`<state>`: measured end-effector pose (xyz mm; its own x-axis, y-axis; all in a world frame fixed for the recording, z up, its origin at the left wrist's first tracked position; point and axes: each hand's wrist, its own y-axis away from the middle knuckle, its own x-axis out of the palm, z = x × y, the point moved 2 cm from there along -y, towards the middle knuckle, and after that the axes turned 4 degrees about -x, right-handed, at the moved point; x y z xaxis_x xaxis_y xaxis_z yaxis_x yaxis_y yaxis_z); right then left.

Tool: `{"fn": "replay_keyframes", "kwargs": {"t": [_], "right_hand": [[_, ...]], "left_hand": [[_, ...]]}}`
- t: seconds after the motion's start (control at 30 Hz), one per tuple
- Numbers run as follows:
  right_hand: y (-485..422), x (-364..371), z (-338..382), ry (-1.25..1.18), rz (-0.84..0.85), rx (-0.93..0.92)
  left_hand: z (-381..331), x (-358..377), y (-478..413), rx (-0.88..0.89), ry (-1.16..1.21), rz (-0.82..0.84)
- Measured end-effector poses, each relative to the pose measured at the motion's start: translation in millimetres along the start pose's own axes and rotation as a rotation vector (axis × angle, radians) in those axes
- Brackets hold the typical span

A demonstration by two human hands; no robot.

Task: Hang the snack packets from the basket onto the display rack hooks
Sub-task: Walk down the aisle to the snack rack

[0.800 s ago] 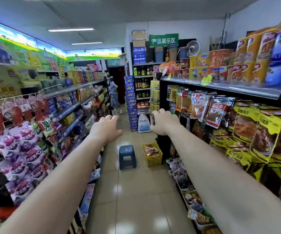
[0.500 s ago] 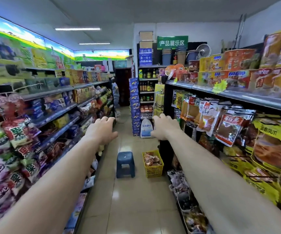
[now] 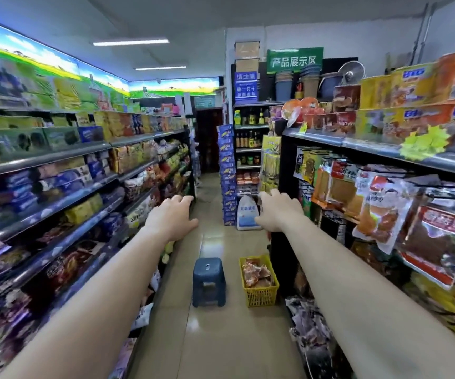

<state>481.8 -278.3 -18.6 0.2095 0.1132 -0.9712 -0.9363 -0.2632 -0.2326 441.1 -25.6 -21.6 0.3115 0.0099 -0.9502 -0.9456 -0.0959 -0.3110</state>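
Head view: vs. the two preceding frames, the aisle contents had grown larger and the basket [image 3: 259, 283] and stool [image 3: 209, 281] sat lower in frame, i.e. the person had advanced down the aisle toward them. Both arms remained stretched fwd at approx. the same pose.

Grip status: left hand [image 3: 170, 218] was spread, fingers loosely extended, nothing held. Right hand [image 3: 278, 210] was likewise spread and empty, palm down.

Task item location: snack packets [image 3: 256, 274] lay piled inside the yellow basket on the floor, just beside the blue stool and against the base of the right-hand display rack [image 3: 292, 214]. Both hands were well apart from the basket. Packets already on hooks [image 3: 379, 214] hung along the rack's right side under the upper shelf [image 3: 357, 144].

Assessment: approach phase only; no packet had been picked up yet. The closing gap meant the next req'd action was probably to reach down into the basket. Which hooks were free could not be determined; the rack was motion-blurred.
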Motion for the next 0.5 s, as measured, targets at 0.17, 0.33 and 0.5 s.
{"fn": "replay_keyframes", "kwargs": {"t": [0.17, 0.33, 0.5], "right_hand": [[-99.6, 17.1, 0.0, 0.05, -0.008, 0.002], [-197.4, 30.1, 6.3, 0.042, -0.048, -0.013], [-284.8, 64.9, -1.1, 0.087, 0.02, -0.026]], "left_hand": [[13.6, 35.0, -96.7, 0.031, 0.028, 0.007], [30.3, 58.2, -186.5, 0.036, 0.066, -0.019], [37.9, 91.9, -264.6, 0.002, 0.057, 0.031]]}}
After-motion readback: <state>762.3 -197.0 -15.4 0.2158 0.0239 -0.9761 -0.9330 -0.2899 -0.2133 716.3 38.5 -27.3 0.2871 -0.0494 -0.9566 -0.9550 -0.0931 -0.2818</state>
